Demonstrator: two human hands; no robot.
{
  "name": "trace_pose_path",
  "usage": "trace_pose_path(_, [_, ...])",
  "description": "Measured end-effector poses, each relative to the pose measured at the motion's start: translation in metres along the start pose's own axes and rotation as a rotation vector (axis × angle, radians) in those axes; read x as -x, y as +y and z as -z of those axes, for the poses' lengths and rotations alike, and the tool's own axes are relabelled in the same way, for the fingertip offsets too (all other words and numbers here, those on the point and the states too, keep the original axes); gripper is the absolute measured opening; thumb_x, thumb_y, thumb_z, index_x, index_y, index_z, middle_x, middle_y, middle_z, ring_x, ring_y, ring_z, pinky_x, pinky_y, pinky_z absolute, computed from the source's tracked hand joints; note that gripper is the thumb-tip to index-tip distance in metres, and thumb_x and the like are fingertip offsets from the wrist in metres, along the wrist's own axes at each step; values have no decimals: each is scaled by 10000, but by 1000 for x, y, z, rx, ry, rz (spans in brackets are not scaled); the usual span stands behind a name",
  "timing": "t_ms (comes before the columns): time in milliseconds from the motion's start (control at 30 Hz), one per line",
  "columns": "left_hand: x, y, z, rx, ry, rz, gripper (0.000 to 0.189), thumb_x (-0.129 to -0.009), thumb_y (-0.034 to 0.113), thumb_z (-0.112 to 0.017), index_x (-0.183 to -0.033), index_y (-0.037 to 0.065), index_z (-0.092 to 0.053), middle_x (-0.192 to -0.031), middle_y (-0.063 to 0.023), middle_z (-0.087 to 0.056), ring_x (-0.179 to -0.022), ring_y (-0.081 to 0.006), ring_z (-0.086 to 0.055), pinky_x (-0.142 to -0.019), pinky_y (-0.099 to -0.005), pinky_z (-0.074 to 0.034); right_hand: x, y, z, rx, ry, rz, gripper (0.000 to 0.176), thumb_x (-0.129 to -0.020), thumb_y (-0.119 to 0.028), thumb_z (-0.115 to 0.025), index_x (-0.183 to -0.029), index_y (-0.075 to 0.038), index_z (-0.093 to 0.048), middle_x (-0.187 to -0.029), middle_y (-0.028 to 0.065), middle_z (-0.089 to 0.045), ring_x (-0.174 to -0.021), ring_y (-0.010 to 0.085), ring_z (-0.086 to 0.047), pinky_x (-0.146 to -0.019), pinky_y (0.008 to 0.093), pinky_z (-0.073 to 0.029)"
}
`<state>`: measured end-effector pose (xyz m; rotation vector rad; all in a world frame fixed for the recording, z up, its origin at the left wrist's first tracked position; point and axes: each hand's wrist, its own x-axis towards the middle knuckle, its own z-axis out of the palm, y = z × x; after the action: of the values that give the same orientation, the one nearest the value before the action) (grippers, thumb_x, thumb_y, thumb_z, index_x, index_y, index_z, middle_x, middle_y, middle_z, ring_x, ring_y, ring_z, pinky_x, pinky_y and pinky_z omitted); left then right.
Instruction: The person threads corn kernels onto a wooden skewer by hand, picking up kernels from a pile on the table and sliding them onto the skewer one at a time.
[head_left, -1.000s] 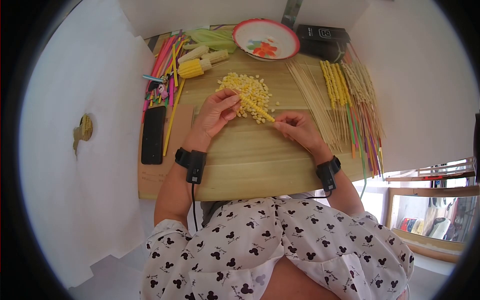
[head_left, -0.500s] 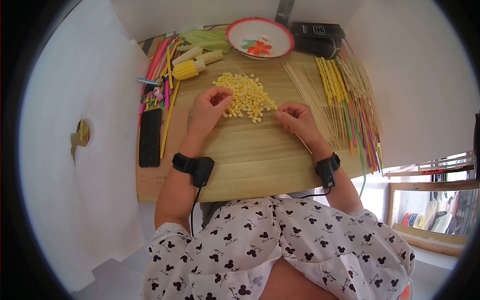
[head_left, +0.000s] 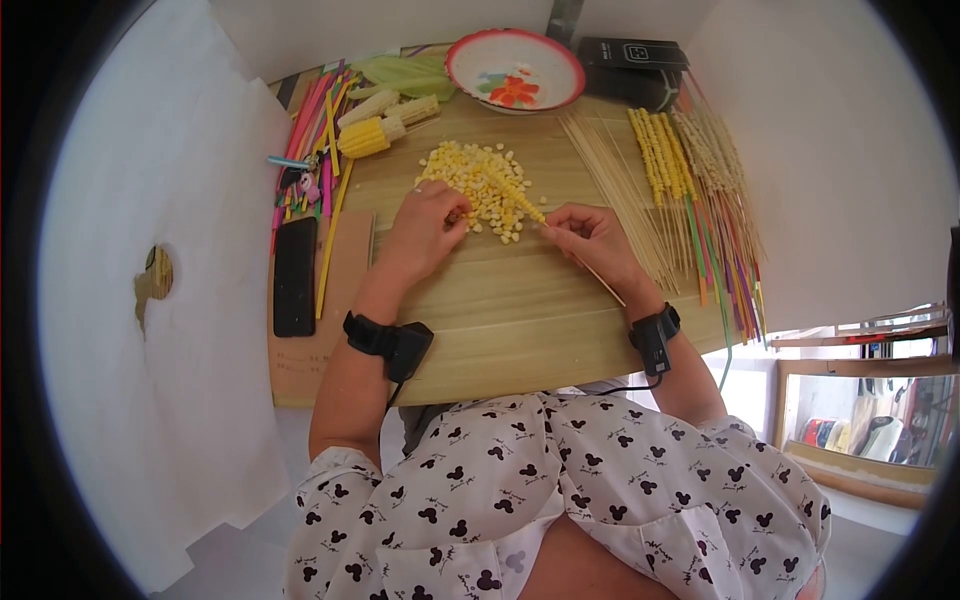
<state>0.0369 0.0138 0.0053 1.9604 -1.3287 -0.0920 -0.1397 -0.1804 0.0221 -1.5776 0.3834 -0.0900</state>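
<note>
A heap of loose yellow corn kernels point(head_left: 497, 212) lies on the wooden table. My right hand point(head_left: 592, 245) pinches a thin skewer point(head_left: 517, 197) threaded with yellow kernels; its loaded end reaches up and left over the heap, and its bare end points down toward the wrist. At the heap's left edge is my left hand point(head_left: 432, 225), fingers curled and pressed together; whatever it may hold is too small to make out.
An enamel bowl with a red rim point(head_left: 461, 88) stands at the back beside a black box point(head_left: 632, 78). Cobs point(head_left: 366, 138), colored sticks and a phone point(head_left: 295, 277) lie left. Bare skewers point(head_left: 622, 190) and kernel-loaded skewers point(head_left: 655, 155) lie right.
My left hand has turned slightly, its fingers curling lower at the heap's edge. My right hand still holds the skewer, a little farther left. The whole view has shifted slightly.
</note>
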Motion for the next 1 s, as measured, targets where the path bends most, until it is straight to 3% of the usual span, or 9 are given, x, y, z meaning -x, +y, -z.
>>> trace_pose_path(133, [2,1,-4,-25,38,-16,91,-759,43,-633,-842,13,-612,-789,-105,-523,-797,-267,-526,-698,-354,-439,-1,1,-1,26,-1,-5,104,-869,-133,-675,-905,-38,-655,-645,-81,-537,-532,-15,-442,-459,156,-306])
trace_pose_path(233, [0,0,-5,-78,87,-61,81,-770,40,-646,-844,20,-619,-799,-74,-579,-779,-211,-562,-684,-327,-450,-2,5,0,48,13,18,103,-871,-130,-670,-913,-36,-657,-638,-72,-535,-523,-12,-438,-452,160,-306])
trace_pose_path(300, [-1,-3,-4,375,210,246,72,-810,50,-662,-867,17,-635,-851,-54,-649,-760,-142,-595,-679,-279,-472,-1,7,2,24,-1,26,105,-872,-129,-669,-915,-34,-659,-629,-68,-531,-514,-8,-434,-447,163,-305])
trace_pose_path(333, [-2,-9,-3,370,225,241,72,-810,50,-662,-867,17,-635,-851,-54,-649,-760,-142,-595,-679,-279,-472,-1,6,3,-7,-13,27,107,-872,-129,-669,-917,-31,-661,-620,-64,-527,-505,-4,-430,-442,166,-304])
trace_pose_path(400, [-3,-25,2,1012,370,382,91,-846,55,-660,-920,6,-642,-907,-75,-679,-743,-101,-606,-687,-240,-490,1,2,1,-21,-33,30,108,-873,-129,-669,-916,-30,-662,-609,-60,-522,-495,0,-427,-437,168,-302])
trace_pose_path(500, [-1,-39,8,1203,455,436,110,-857,37,-646,-961,1,-633,-915,-102,-674,-735,-111,-607,-691,-233,-499,4,0,-2,-35,-55,21,110,-872,-131,-670,-914,-29,-666,-590,-55,-516,-479,4,-423,-429,170,-300])
trace_pose_path(600, [0,-48,7,1316,503,471,123,-853,15,-643,-974,7,-629,-912,-102,-674,-729,-104,-605,-682,-228,-496,4,1,-2,-12,-90,24,108,-871,-133,-671,-913,-34,-668,-580,-54,-516,-474,5,-425,-426,169,-299])
trace_pose_path(1000, [-1,-42,6,1246,480,439,141,-841,-10,-645,-981,7,-634,-882,-81,-669,-707,-105,-592,-658,-217,-483,4,2,-5,16,-121,0,109,-869,-144,-680,-922,-50,-669,-579,-60,-518,-481,-1,-434,-427,163,-292])
